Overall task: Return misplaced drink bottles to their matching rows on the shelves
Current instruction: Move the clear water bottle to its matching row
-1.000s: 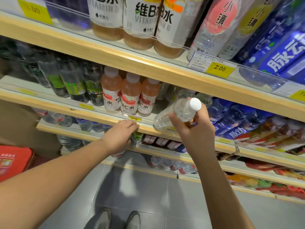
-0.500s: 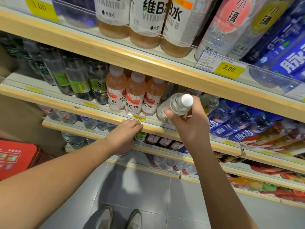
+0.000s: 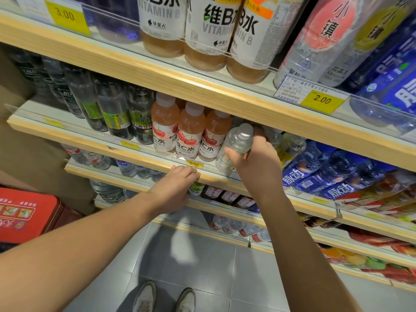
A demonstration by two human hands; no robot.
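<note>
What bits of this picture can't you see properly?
All in the head view:
- Clear bottle: its label and lower side are hidden by the right hand.
- Small green-labelled bottle: mostly hidden behind the left hand and the shelf edge.
- Vitamin B bottles: tops cut off by the picture's top edge.
- Dark bottles at far left: blurred, labels unreadable.
- Price tag: too small to read surely.

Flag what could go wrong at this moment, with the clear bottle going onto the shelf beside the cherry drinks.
1. The clear bottle is tilted in the right hand, its base near the shelf lip; it could tip once released.
2. It sits close against the rightmost cherry vitamin C bottle; pushing it in might knock that row.
3. The left hand grips a bottle on the shelf below, mostly hidden, so attention is split.
</note>
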